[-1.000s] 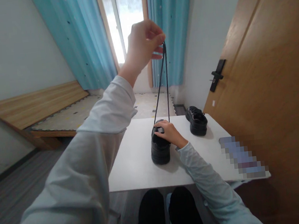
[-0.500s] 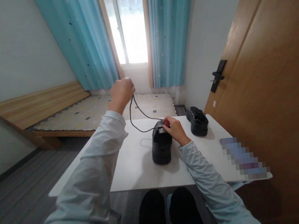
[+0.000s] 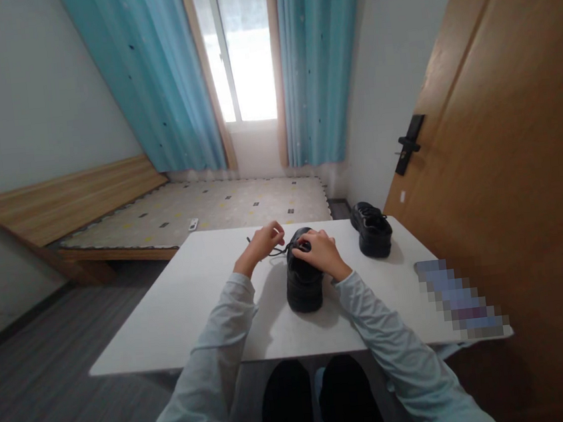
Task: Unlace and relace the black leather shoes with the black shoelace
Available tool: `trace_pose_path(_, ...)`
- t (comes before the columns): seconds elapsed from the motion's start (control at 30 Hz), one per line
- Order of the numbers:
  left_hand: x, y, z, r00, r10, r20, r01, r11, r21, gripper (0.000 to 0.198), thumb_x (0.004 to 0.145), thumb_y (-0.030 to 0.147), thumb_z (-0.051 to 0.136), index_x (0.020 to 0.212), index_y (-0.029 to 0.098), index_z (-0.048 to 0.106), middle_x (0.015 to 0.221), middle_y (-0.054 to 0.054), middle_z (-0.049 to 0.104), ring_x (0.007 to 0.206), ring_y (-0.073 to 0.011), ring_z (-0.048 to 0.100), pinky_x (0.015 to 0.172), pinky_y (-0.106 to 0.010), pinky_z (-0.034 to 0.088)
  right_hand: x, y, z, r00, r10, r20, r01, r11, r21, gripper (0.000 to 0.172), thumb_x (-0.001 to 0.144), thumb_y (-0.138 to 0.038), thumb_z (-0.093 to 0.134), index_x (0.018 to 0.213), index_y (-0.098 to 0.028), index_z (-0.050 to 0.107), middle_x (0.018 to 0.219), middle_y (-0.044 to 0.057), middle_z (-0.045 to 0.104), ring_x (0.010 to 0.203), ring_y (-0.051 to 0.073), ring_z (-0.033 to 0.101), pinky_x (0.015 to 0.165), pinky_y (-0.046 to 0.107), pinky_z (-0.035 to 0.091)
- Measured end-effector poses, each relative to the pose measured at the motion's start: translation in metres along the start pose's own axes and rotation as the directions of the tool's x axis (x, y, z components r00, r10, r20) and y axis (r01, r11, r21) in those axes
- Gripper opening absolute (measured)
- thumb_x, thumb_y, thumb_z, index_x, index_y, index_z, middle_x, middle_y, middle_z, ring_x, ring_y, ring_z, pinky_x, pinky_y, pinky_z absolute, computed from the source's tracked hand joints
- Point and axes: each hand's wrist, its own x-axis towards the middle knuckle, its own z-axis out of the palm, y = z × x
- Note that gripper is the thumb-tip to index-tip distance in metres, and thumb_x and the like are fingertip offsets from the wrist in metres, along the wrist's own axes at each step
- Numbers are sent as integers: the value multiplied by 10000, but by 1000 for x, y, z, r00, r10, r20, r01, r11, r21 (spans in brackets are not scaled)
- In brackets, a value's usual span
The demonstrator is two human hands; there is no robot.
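Observation:
A black shoe (image 3: 304, 286) stands on the white table (image 3: 172, 316), its heel toward me. Just left of its upper part is my left hand (image 3: 266, 239), fingers curled but apart, with nothing visible between them. A black lace (image 3: 276, 251) runs from the shoe out to the left, below that hand. Over the shoe's opening lies my right hand (image 3: 320, 250), its thumb and fingers closed at the tongue; what they pinch is too small to make out.
Another black shoe (image 3: 373, 229) is at the table's back right. A blurred flat item (image 3: 456, 296) lies near the right edge. Behind are a bed (image 3: 211, 208) with a small white object (image 3: 193, 225) and, to the right, a wooden door (image 3: 506, 147).
My left hand has come down from high above the table to beside the shoe, and the raised lace loop has dropped. My right hand has shifted slightly over the shoe's opening.

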Motion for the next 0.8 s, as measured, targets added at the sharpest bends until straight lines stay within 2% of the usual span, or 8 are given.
trace_pose_path(0.07, -3, -4, 10, 1000, -2, -3, 2, 993, -117, 128, 831, 297, 506, 881, 209, 585, 767, -23, 701, 660, -152, 666, 629, -242, 504, 1, 3, 1, 1000, 3, 19, -4, 999, 33, 222, 758, -394, 646, 916, -248, 702, 1028, 58, 650, 1014, 281, 522, 813, 422, 418)
trace_pose_path(0.13, -6, -6, 17, 1000, -14, -28, 9, 986, -164, 153, 815, 329, 537, 872, 208, 611, 789, -25, 695, 614, -145, 656, 571, -229, 493, 3, 7, 1, 1000, -2, 22, 1, 997, 73, 191, 749, -341, 646, 908, -252, 702, 1036, 50, 650, 1015, 275, 530, 829, 424, 422)
trace_pose_path(0.23, -8, -8, 22, 995, -31, -98, 19, 992, -121, 175, 788, 352, 584, 853, 210, 663, 817, -33, 707, 627, -154, 645, 541, -229, 481, 5, 10, 1, 1000, 9, 18, -11, 993, 117, 165, 730, -282, 647, 881, -248, 702, 1030, 43, 653, 1011, 268, 544, 856, 427, 424)
trace_pose_path(0.37, -12, -5, 26, 989, -50, -142, 33, 993, -114, 163, 792, 319, 589, 847, 205, 692, 855, -38, 723, 704, -173, 656, 593, -244, 508, 8, 14, 1, 999, 10, 41, -17, 986, 166, 160, 690, -219, 661, 843, -221, 708, 956, 45, 656, 952, 231, 572, 844, 380, 449)
trace_pose_path(0.47, -14, -5, 32, 990, -70, -120, 49, 985, -166, 139, 803, 266, 572, 840, 198, 688, 835, -38, 722, 722, -172, 665, 635, -258, 536, 10, 18, 0, 997, -45, 70, 29, 976, 215, 152, 669, -202, 669, 815, -210, 714, 905, 37, 655, 887, 201, 585, 810, 335, 464)
trace_pose_path(0.57, -16, -8, 37, 993, -99, -61, 76, 949, -307, 126, 811, 228, 555, 845, 194, 672, 798, -36, 717, 756, -172, 681, 660, -272, 564, 10, 20, 0, 994, -66, 92, 43, 970, 239, 128, 667, -209, 668, 786, -204, 713, 872, 32, 649, 847, 188, 586, 788, 315, 468)
trace_pose_path(0.67, -19, -12, 39, 995, -86, -50, 59, 915, -400, 104, 800, 226, 583, 865, 188, 656, 795, -42, 719, 789, -178, 690, 693, -289, 576, 10, 21, -1, 992, -68, 111, 41, 972, 232, 91, 673, -216, 664, 752, -194, 703, 840, 31, 639, 828, 180, 579, 784, 308, 464)
trace_pose_path(0.8, -23, -14, 37, 992, -59, -116, 22, 956, -294, 135, 756, 270, 668, 871, 201, 653, 812, -36, 731, 723, -174, 686, 678, -287, 566, 10, 22, -3, 988, -84, 133, 53, 974, 222, 30, 674, -203, 659, 692, -183, 674, 825, 27, 623, 830, 171, 565, 795, 302, 453)
